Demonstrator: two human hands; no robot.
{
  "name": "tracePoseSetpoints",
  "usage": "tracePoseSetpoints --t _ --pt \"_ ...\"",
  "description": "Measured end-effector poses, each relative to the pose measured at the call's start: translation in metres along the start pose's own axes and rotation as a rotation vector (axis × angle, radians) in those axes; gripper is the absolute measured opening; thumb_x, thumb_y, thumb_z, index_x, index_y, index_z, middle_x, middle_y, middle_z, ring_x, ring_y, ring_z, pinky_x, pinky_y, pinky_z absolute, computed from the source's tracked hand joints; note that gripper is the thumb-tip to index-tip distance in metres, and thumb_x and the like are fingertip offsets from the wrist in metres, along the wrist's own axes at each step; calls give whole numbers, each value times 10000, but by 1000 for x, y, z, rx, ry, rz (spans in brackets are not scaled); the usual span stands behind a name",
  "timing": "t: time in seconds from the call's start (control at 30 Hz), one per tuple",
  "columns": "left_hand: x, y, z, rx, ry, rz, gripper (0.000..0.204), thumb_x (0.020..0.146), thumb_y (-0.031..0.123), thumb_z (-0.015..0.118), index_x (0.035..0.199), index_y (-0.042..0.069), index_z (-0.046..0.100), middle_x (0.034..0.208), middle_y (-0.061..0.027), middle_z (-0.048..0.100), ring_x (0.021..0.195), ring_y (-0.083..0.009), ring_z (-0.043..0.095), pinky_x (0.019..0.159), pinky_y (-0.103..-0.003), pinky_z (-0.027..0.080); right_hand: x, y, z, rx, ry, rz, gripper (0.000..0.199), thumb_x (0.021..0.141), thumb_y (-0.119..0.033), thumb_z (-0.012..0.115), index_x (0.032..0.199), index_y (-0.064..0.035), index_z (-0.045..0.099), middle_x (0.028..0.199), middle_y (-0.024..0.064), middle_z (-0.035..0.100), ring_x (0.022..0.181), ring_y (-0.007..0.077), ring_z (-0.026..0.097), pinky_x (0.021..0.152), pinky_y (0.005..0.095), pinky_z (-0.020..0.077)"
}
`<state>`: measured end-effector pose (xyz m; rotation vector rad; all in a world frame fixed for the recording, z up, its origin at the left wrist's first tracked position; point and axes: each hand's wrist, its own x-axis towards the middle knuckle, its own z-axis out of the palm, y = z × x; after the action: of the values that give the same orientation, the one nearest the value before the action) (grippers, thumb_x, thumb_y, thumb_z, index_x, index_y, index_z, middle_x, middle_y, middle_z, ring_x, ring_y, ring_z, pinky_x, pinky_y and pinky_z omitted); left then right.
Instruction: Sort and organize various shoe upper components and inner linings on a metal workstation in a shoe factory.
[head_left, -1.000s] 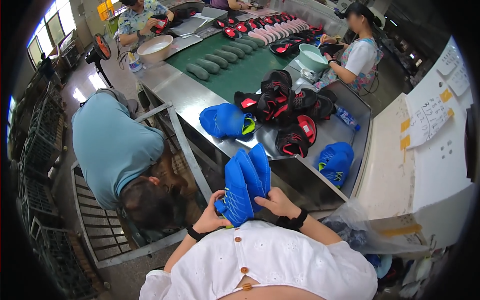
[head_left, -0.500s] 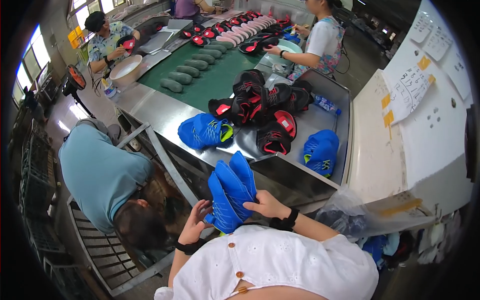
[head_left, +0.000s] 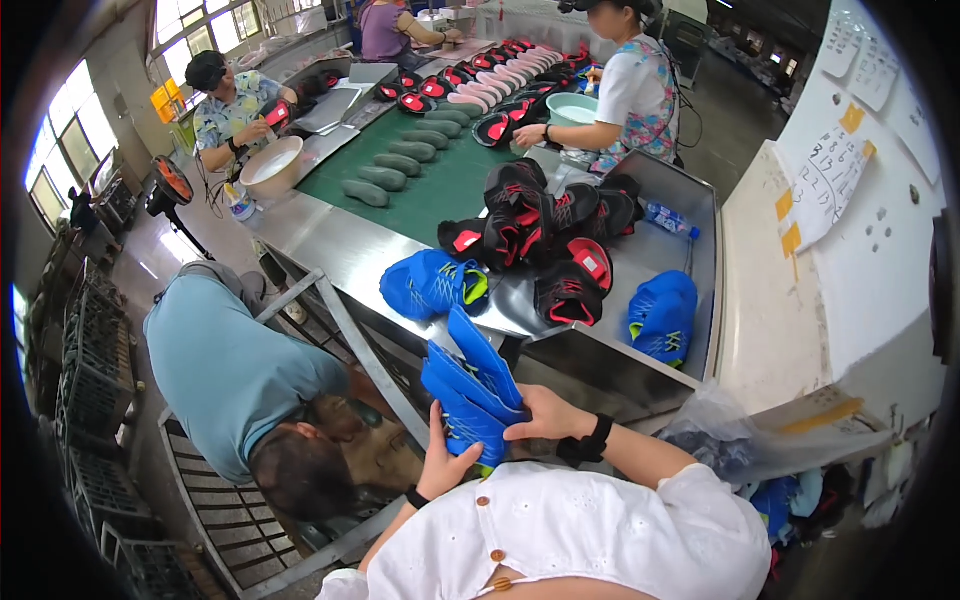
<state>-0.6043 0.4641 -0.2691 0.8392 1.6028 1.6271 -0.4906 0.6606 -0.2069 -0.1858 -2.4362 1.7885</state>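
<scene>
Metal-framed cart (head_left: 220, 530), much of its inside hidden by a stooping co-worker (head_left: 245, 365) in teal. Steel counter (head_left: 300, 222); on its near edge, blue shoe (head_left: 425, 285). Left hand (head_left: 442, 466), closed on the lower left of blue shoe uppers (head_left: 472, 392), count unclear, held before that edge, screening part of it. Black-and-red shoes (head_left: 518, 215), heaped, overlapping, some half covered. Right hand (head_left: 550, 412), clamped on the same uppers, fingers hidden behind. Further blue footwear (head_left: 662, 312), toward the counter's near right corner; beyond it, blue-capped bottle (head_left: 670, 220).
</scene>
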Motion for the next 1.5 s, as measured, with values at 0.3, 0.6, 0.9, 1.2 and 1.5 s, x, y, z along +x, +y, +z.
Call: tracePoseSetpoints --t 0.3,0.6,0.9,1.2,1.5 --pt "8 -10 -1 151 -37 0 1067 756 280 712 1398 -58 -70 1404 -255 210 1301 -313 271 1067 -364 241 4 1 13 87 207 127 638 683 -342 765 1169 3 536 1067 167 627 959 222 616 847 308 459" --pt "18 -2 -29 -328 41 -31 1077 785 383 695 1437 118 -120 1455 -161 92 1303 -308 265 990 -388 351 -7 15 -30 580 207 47 644 650 -30 764 1238 -17 500 1173 66 578 1080 157 514 967 319 380" --pt "20 17 -26 -405 -123 32 1004 681 231 814 1424 58 163 1331 -96 398 1221 -194 398 1016 -323 328 -9 34 -39 708 -241 199 905 561 41 773 1362 -76 368 1315 60 474 1199 198 427 1041 362 304" --pt "19 36 -32 -230 -16 284 1322 536 485 849 1446 115 -37 1427 -167 209 1319 -323 244 1077 -433 223 -3 34 -32 952 -201 258 842 583 34 734 1347 -65 396 1302 86 497 1205 221 442 1042 369 312" --pt "15 58 -41 -337 37 117 1073 602 129 819 1426 20 140 1291 -123 420 1181 -224 431 989 -342 364 23 12 -30 770 -373 215 868 648 39 695 1404 -44 277 1341 117 440 1200 211 435 1034 363 306"
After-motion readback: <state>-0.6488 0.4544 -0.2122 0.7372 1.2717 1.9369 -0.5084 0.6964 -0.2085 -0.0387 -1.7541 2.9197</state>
